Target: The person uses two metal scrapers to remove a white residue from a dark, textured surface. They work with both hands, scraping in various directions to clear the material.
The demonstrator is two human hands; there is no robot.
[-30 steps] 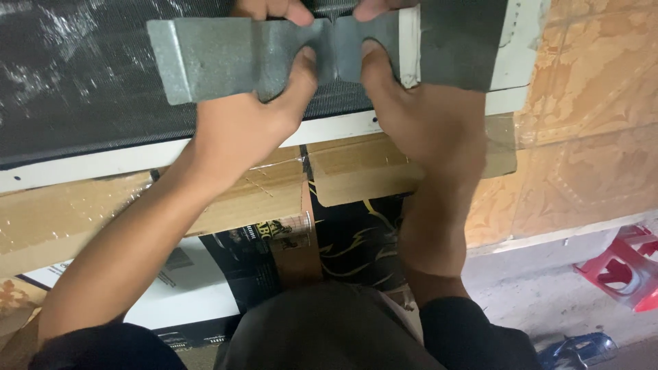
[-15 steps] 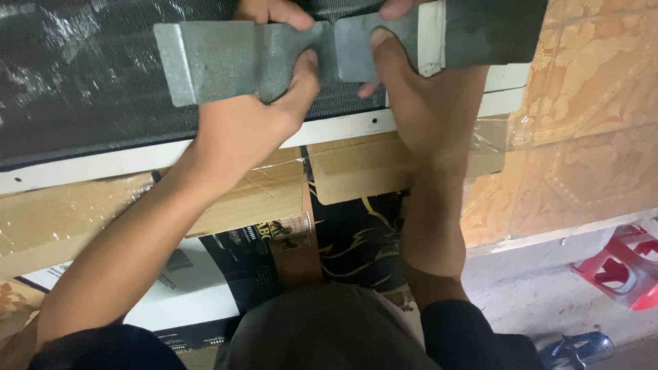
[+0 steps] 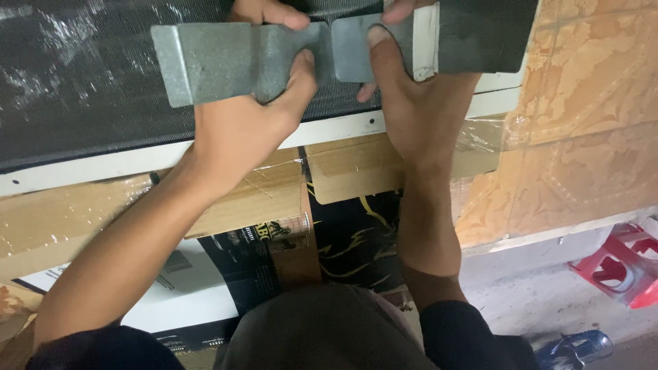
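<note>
Your left hand [image 3: 243, 127] grasps a grey sheet-metal bracket [image 3: 226, 62], thumb pressed on its near face close to the right end and fingers curled over its far edge. Your right hand [image 3: 418, 109] clamps a second grey metal piece [image 3: 360, 49] the same way, thumb flat on the front and fingertips showing over the top. The two pieces sit end to end, nearly touching between your thumbs, at the far side of the scene. Both are held against a dark mesh panel [image 3: 82, 89] set in a white frame [image 3: 137, 161]. A darker flat plate [image 3: 483, 34] lies just right of your right hand, overlapping a white strip. Nearer to you, below the frame, lie flattened cardboard boxes [image 3: 343, 161] with clear tape, one black with yellow print. To the right is an orange patterned surface [image 3: 589, 123], and at the near right a red plastic stool [image 3: 620, 264] stands on the concrete floor [image 3: 541, 301].
</note>
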